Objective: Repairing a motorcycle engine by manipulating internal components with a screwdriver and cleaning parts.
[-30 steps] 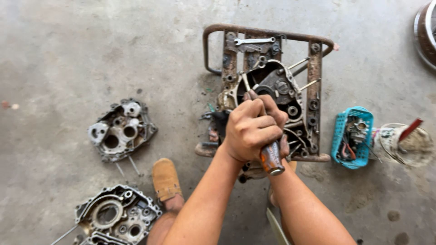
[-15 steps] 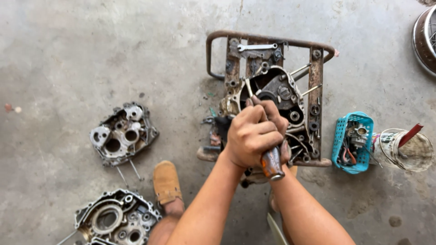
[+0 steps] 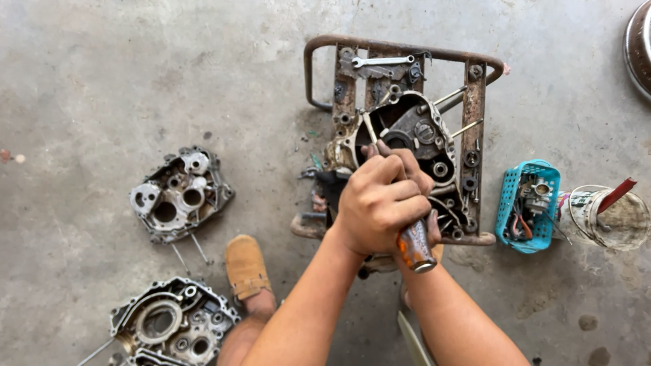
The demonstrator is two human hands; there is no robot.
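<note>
Where the two forearms meet just right of the frame's centre, a screwdriver with an orange and black handle (image 3: 415, 245) stands steeply, its butt toward the camera and its shaft running up into a dark, greasy engine crankcase half (image 3: 413, 135). That casing lies on a rusty steel tube frame (image 3: 400, 49) in the upper middle of the frame, and it fills most of the space between the frame's bars, so little room is left at its edges. The left hand (image 3: 380, 203) is curled tightly round the upper part of the handle, fingers pressed together over it. The right hand (image 3: 428, 227) is mostly hidden beneath the left; only a sliver of it shows against the handle, so I cannot tell how its fingers are set.

A silver open-ended spanner (image 3: 382, 62) lies across the top bars of the frame. Just right of the frame sits a small turquoise plastic basket (image 3: 510, 203) with metal parts, and beside that a grimy clear plastic tub (image 3: 610, 220) with a red-handled tool in it. To the left, well apart across open floor, a grey aluminium engine casing (image 3: 178, 195) lies on the concrete, with a second grey casing (image 3: 173, 325) at the lower left edge. A tan shoe (image 3: 245, 266) rests between them. The stained grey concrete floor (image 3: 135, 81) stretches open across the upper left.
</note>
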